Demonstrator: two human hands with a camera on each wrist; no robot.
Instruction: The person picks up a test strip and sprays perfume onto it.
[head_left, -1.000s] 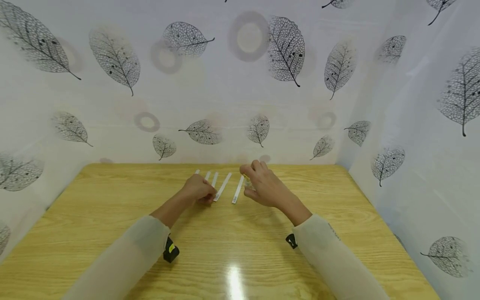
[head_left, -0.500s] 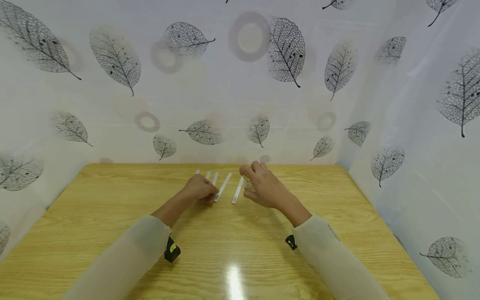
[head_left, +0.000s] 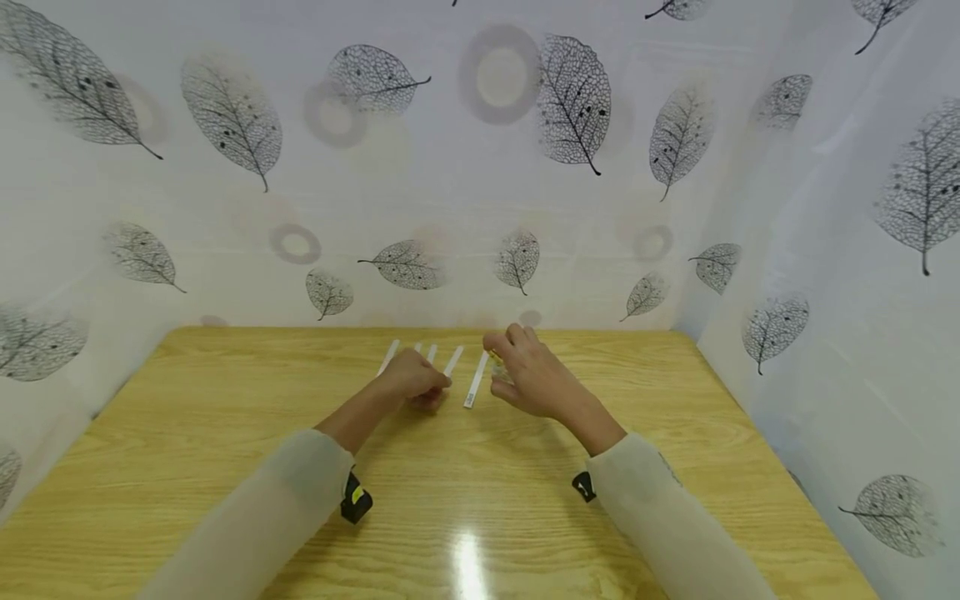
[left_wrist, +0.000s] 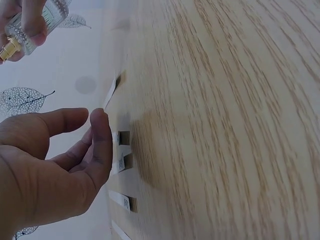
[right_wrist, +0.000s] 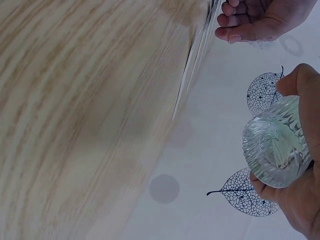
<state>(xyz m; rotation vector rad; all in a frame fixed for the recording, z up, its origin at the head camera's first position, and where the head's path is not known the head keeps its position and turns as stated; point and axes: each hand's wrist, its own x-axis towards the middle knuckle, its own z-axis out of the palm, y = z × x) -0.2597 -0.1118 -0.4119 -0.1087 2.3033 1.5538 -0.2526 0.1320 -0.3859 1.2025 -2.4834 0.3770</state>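
Observation:
In the head view my right hand point(head_left: 531, 372) grips a glass perfume bottle point(right_wrist: 274, 145) above the far part of the table. Ribbed clear glass and a gold spray nozzle point(left_wrist: 11, 48) show in the wrist views. My left hand point(head_left: 411, 375) hovers low over a row of white paper test strips, its fingers loosely bent. Thumb and index fingertips come close together with nothing visible between them. Just past these fingertips lies the rightmost strip point(head_left: 476, 381), between the two hands. Another strip point(head_left: 453, 360) runs partly behind the left fingertips, and the leftmost strip point(head_left: 387, 356) is partly covered.
The wood-grain table point(head_left: 465, 475) reaches back to a pale curtain point(head_left: 435, 183) printed with leaves, which also hangs along both sides. Small black devices point(head_left: 356, 498) sit at both wrists. Strips toward the left show dark print on their near ends.
My left hand has shifted slightly right along the strips, uncovering more of the leftmost one and covering the near end of another. The right hand with the perfume bottle has barely moved.

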